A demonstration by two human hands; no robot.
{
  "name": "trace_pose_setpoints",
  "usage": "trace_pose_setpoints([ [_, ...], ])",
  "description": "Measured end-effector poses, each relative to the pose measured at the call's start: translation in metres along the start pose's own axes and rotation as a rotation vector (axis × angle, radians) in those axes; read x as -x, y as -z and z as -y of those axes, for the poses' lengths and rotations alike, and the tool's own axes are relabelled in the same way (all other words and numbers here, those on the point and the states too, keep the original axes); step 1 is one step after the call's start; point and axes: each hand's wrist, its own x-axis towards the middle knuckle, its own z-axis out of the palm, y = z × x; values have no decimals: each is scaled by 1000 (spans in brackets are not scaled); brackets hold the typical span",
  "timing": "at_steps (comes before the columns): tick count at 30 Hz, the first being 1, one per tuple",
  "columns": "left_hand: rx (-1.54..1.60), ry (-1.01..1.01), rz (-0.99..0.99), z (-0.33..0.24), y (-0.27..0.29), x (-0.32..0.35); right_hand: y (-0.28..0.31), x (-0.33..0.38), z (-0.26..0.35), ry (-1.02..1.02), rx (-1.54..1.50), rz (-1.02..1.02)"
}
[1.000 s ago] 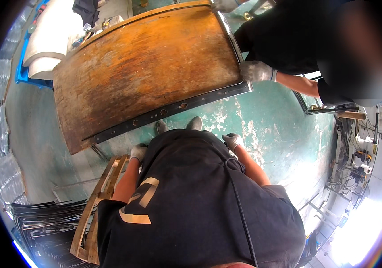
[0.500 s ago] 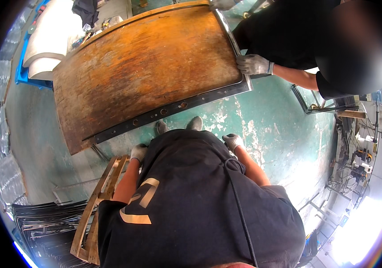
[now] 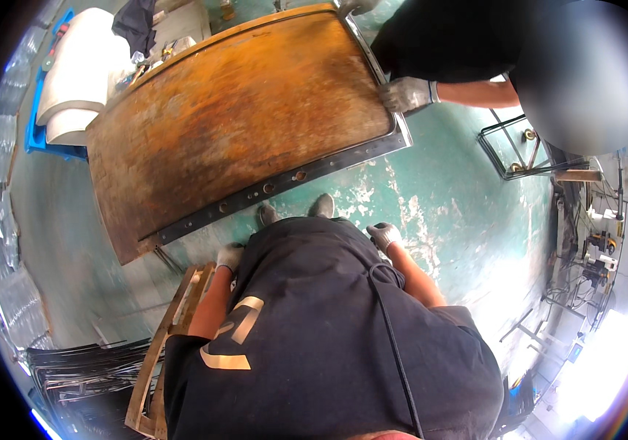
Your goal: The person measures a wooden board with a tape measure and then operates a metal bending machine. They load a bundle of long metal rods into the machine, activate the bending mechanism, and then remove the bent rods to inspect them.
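My left hand (image 3: 230,257), in a pale work glove, hangs beside my dark apron (image 3: 314,293), above the end of a wooden pallet. Its fingers are mostly hidden. On the other side my right hand (image 3: 384,236), also gloved, is curled closed at the apron's edge, with nothing visible in it. Ahead of me stands a worn wooden worktable (image 3: 233,110). Along its near edge lies a dark metal strip (image 3: 248,195) with several holes, meeting a metal frame piece at the right edge. A co-worker's gloved hand (image 3: 406,95) rests on that right side; another is farther up.
White rolls (image 3: 79,73) lie on a blue cart (image 3: 35,132) at the far left. Close to my left are a wooden pallet (image 3: 156,367) and stacked dark metal frames (image 3: 86,374). A wire-like rack (image 3: 508,165) stands on the green floor at right, near cables and equipment.
The view has shifted slightly. The co-worker's near hand has slid a little up and leftward along the table's right edge. My hands stay at my sides.
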Motion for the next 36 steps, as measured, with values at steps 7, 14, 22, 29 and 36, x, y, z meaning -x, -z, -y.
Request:
trace_pose_setpoints([
  [7, -174, -171, -15, 0, 14, -8, -7, 10, -18, -39, -48, -45],
  [14, 92, -298, -70, -38, 39, -7, -9, 43, -34, -77, -42, -79],
  [22, 305, -348, -176, -162, 92, 14, -20, 49, -103, -132, 88, -93],
  [29, 235, -350, -429, -230, 116, -36, 131, 29, -86, -14, -192, -422],
  [36, 56, -394, -559, -307, 132, -64, 506, 130, -37, 518, -450, -1353],
])
